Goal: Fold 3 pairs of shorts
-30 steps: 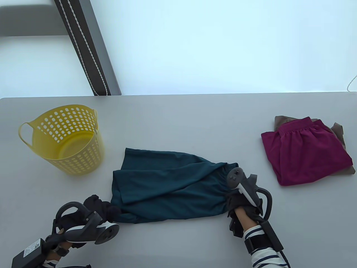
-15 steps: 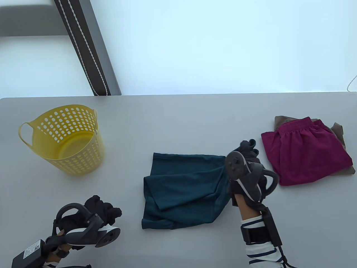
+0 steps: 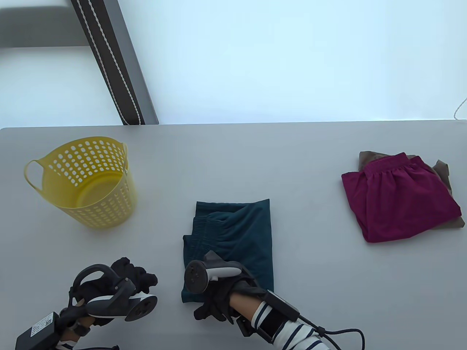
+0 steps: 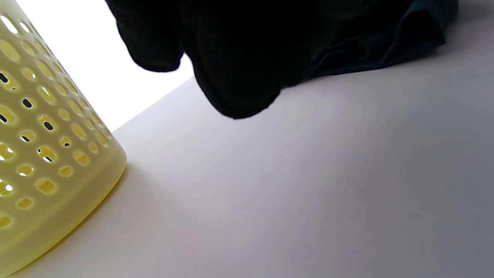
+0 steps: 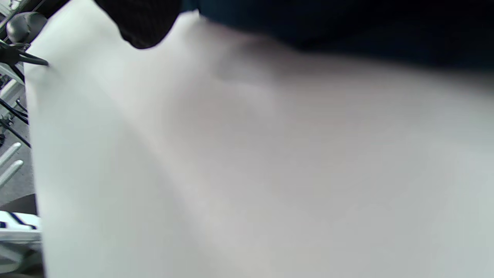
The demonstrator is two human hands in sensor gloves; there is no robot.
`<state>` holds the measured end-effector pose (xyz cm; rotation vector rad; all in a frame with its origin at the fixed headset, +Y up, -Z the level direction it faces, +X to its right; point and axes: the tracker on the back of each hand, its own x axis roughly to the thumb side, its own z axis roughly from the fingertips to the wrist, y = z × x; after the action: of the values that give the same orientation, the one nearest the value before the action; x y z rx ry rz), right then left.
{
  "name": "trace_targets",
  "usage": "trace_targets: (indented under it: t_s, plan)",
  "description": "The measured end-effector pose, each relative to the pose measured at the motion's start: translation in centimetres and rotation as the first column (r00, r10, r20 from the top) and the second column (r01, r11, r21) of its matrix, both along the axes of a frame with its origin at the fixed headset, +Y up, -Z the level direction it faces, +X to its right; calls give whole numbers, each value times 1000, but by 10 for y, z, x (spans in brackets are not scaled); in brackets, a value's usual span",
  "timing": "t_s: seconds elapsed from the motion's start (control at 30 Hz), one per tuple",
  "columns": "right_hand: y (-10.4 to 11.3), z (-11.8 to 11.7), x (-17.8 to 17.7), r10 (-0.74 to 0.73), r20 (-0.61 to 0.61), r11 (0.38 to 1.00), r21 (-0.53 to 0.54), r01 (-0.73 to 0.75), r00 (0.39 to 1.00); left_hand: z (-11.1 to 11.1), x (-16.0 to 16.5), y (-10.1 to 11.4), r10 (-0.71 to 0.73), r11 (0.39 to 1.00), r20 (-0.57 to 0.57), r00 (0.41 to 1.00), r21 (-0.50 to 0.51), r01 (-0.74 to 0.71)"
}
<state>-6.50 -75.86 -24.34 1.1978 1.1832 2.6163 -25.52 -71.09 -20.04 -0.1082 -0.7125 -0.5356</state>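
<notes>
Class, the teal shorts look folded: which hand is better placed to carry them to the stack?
Right. The right hand already rests on the teal shorts; the left hand sits apart, farther from the magenta shorts.

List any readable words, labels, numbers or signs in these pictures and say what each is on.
None can be read.
White label on the black box at the left wrist: printed marks, too small to read.
Teal shorts, magenta shorts and yellow basket: no print visible.
</notes>
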Motion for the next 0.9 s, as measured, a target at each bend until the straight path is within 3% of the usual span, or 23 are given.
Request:
trace_targets:
  t_s: [0.03,0.07,0.13,0.2,0.27,0.3,0.33,0.43,0.47,0.53,0.6,0.67,0.73,0.77,0.83,0.9]
  plan:
    - [8,-2,2,-48,18,999,22,48,999,0,0,0,-1,1000,1,1000,-1,1]
    - [23,-7,7,-181,68,976,137,170,981,0,0,0,-1,1000,0,1000,-3,1]
    - [44,-15,18,-355,116,892,339,299,927,0,0,0,-3,1000,2,1000,-8,3]
    - [63,-26,37,-476,188,826,432,363,859,0,0,0,-6,1000,3,1000,-13,6]
    - [73,-40,62,-621,310,751,500,431,720,0,0,0,-10,1000,4,1000,-17,10]
    - [74,-50,83,-697,418,706,538,460,582,0,1,0,-11,1000,3,1000,-17,11]
    - [72,-55,95,-714,490,699,548,460,500,0,1,0,-11,1000,3,1000,-16,11]
    - [47,-74,151,-592,786,769,484,417,178,0,0,0,-14,1000,5,1000,-16,14]
    - [39,-76,162,-540,828,805,455,380,153,0,1,0,-15,1000,5,1000,-16,15]
    - [18,-79,185,-393,886,916,354,187,246,0,1,0,-17,1000,6,1000,-19,17]
    - [1,-82,195,-271,908,962,265,63,320,0,1,-1,-20,999,5,1000,-25,21]
    - [-13,-84,193,-220,916,974,190,120,335,0,1,-1,-23,999,3,1000,-29,23]
    - [-14,-84,182,-248,906,968,217,126,344,0,1,-1,-26,999,1,1000,-33,26]
    - [-14,-86,174,-253,871,967,221,122,421,-1,1,-2,-28,999,0,1000,-37,28]
    - [-13,-85,159,-226,843,973,216,78,488,-2,1,-4,-31,998,-4,1000,-47,30]
    - [-13,-84,148,-242,823,966,255,47,514,-3,0,-5,-32,998,-11,999,-55,31]
